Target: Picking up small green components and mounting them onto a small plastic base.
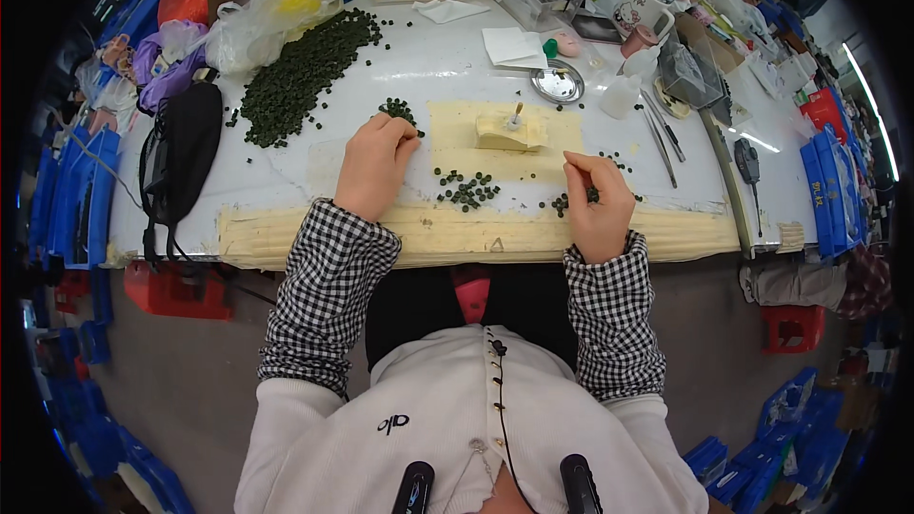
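Observation:
My left hand (pixel 379 164) is closed, its fingertips together beside a small cluster of dark green pellet-like pieces (pixel 398 112). Whatever those fingertips hold, if anything, is too small to make out. On the right, my right hand (pixel 602 205) is in a pinch, thumb and forefinger close together; dark green pieces show by its curled fingers, and I cannot tell if they are held. Between both hands a cream block (pixel 505 133) with a short upright pin (pixel 516 116) sits on a pale yellow sheet (pixel 457 154). Loose green pieces (pixel 466 190) lie in front of it.
A large heap of the same pieces (pixel 309 71) spreads at the back left, near a black pouch (pixel 190 152). Behind the block stand a round metal dish (pixel 558 83) and a white bottle (pixel 621 95). Tweezers (pixel 659 148) lie right. Yellow padding (pixel 457 233) lines the front edge.

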Demonstrator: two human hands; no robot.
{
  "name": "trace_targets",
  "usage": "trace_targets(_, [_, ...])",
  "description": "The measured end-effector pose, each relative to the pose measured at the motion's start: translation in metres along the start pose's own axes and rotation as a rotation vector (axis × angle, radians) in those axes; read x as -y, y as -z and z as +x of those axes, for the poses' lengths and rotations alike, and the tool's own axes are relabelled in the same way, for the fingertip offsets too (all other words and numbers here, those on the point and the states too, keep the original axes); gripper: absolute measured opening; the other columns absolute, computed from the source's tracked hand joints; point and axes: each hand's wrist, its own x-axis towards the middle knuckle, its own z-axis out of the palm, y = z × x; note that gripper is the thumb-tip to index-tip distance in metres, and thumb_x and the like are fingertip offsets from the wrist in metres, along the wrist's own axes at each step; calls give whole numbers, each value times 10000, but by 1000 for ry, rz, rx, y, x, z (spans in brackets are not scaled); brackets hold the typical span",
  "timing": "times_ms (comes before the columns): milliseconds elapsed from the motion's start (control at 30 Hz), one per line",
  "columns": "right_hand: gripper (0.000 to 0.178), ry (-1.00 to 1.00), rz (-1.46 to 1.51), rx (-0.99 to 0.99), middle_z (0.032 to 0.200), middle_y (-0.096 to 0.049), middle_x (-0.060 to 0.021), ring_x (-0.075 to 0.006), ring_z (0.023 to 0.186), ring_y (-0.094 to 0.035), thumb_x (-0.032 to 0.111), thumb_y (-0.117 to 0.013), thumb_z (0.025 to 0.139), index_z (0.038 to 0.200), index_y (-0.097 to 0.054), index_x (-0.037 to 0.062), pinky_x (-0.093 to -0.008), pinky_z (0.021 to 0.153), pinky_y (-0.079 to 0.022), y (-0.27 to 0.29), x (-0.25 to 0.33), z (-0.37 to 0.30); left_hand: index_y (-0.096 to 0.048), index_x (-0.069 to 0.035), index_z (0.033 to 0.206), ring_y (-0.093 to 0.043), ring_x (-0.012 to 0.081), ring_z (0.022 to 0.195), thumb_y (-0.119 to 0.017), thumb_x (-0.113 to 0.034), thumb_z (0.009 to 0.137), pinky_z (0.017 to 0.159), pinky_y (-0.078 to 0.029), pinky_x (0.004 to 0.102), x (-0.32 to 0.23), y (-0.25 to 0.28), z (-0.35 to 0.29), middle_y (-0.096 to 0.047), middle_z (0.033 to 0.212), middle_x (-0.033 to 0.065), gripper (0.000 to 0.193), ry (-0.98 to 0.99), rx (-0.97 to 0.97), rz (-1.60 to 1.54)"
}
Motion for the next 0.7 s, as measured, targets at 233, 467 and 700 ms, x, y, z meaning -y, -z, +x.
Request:
trace_targets(233, [133,-18,16,-3,831,-643,-123,-194,685,-625,-35,-670,805,937,-670,-22,-272,617,-509,1,1,0,-635,10,863,-606,258,661,-651,-28,814,611,-489,332,-2,2,0,-604,790,119,64,77,-22,-23])
trace_targets(467, [144,-40,31,18,815,-644,-129,-200,678,-619,-54,-675,789,930,-670,-27,-273,615,-508,2,5,3,-652,21,883,-577,176,638,-672,-7,796,582,-464,274,-5,6,-1,-599,776,92,94,132,-9,-17])
trace_targets(700, [161,-107,82,22,826,-651,-127,-193,666,-612,-69,-691,771,926,-671,-32,-269,613,-504,4,7,4,-635,16,872,-579,193,631,-665,-24,816,591,-466,291,-15,12,3,-607,779,76,74,44,-57,60])
